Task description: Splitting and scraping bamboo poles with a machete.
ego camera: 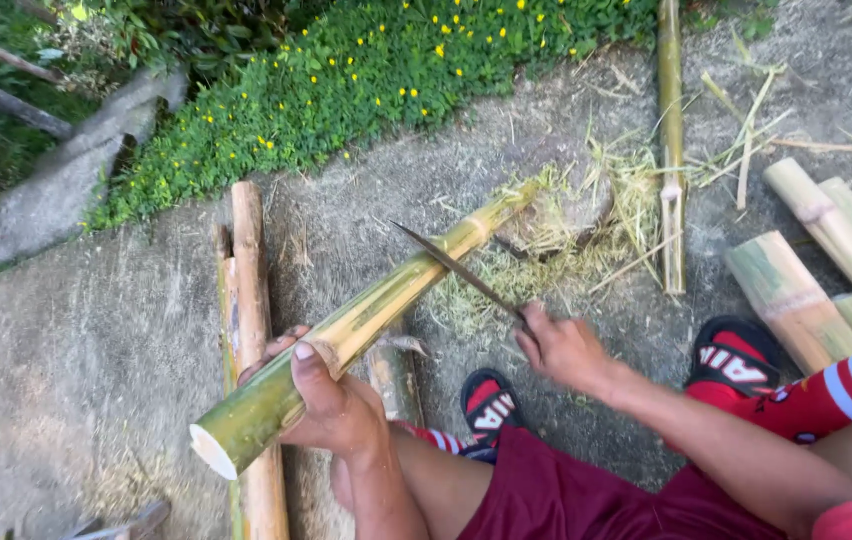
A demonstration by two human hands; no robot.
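My left hand [321,405] grips the near end of a long green bamboo pole [376,310]. The pole slants up and away to the right, its far end resting among shavings on the ground. My right hand [564,350] holds the handle of a long dark knife [456,268]. The blade lies across the pole's upper side near its middle, tip pointing up and left. Part of the pole's skin is scraped pale yellow beneath and below the blade.
Two brown bamboo lengths [246,300] lie on the concrete at left. Cut green bamboo sections [796,295] lie at right, and a thin pole [671,140] runs up the middle right. Shavings [566,240] cover the ground. My feet in sandals [491,405] sit below. Flowering plants [366,70] border the slab.
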